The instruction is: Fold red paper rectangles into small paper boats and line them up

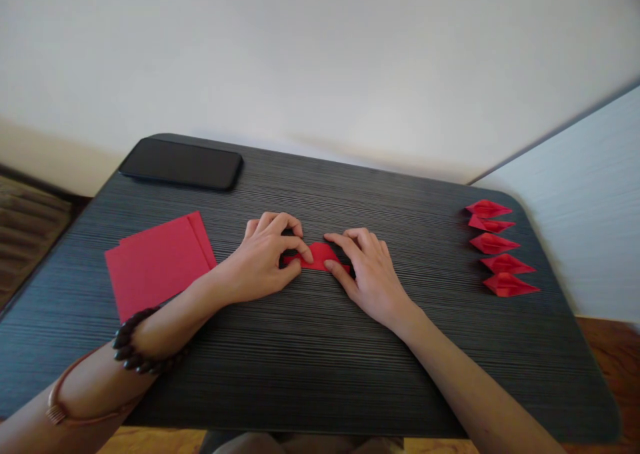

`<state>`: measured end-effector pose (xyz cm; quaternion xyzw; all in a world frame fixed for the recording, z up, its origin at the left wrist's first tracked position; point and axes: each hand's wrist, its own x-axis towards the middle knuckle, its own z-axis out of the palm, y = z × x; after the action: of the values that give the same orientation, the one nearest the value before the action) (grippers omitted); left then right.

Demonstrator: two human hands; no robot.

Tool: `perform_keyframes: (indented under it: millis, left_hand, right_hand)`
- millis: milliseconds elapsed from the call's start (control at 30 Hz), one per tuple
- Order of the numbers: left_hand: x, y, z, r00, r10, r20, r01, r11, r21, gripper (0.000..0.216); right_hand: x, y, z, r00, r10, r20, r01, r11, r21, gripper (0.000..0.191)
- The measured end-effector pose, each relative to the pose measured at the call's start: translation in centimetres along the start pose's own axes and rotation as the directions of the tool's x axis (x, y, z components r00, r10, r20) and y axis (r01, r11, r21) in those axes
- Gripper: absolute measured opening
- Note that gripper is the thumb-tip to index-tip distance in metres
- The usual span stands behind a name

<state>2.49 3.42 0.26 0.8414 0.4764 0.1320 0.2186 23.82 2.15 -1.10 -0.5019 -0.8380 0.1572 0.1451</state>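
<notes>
A small folded piece of red paper (pixel 320 253) lies on the dark table (pixel 320 347) at its middle. My left hand (pixel 265 257) pinches its left end with thumb and forefinger, fingers curled. My right hand (pixel 370 271) presses on its right end with fingertips and thumb, covering part of it. A stack of flat red paper sheets (pixel 157 262) lies to the left of my left hand. Several finished folded red paper shapes (pixel 497 246) lie in a column near the table's right edge.
A black phone (pixel 183 164) lies face down at the table's back left corner. A pale wall stands behind the table and a light panel (pixel 585 207) rises at the right. My left wrist wears a bead bracelet (pixel 135 347).
</notes>
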Motion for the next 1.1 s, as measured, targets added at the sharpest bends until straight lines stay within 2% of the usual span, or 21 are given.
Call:
perform_keyframes:
  millis: [267, 500, 700, 800, 933, 1100]
  left_hand:
    - [-0.3, -1.0, -1.2, 0.992, 0.041, 0.116, -0.042, 0.999, 0.005, 0.023]
    - [-0.4, -1.5, -1.7, 0.982, 0.054, 0.178, -0.044, 0.997, -0.059, 0.028]
    - [-0.5, -1.8, -2.0, 0.979, 0.076, 0.188, -0.056, 0.993, -0.107, 0.039]
    - [-0.3, -1.4, -1.7, 0.984, 0.043, 0.176, -0.025, 0.994, -0.105, 0.031]
    - [-0.1, -0.7, -1.0, 0.995, -0.036, 0.088, 0.039, 0.999, -0.027, 0.017]
    - [-0.1, -1.1, -1.2, 0.992, 0.02, 0.122, -0.014, 0.999, -0.048, 0.019]
  right_hand:
    - [0.0, 0.0, 0.0, 1.0, 0.0, 0.006, 0.0, 1.0, 0.003, 0.038]
    - [0.0, 0.1, -0.1, 1.0, 0.002, 0.01, -0.002, 1.0, 0.006, 0.038]
    - [-0.1, 0.0, -0.1, 1.0, 0.002, 0.012, -0.002, 1.0, 0.003, 0.038]
    - [-0.1, 0.0, -0.1, 1.0, 0.001, 0.011, -0.001, 1.0, -0.002, 0.038]
    - [-0.1, 0.0, -0.1, 1.0, 0.005, 0.012, -0.005, 1.0, -0.003, 0.039]
    - [0.0, 0.1, -0.2, 1.0, -0.007, 0.01, 0.007, 1.0, -0.001, 0.039]
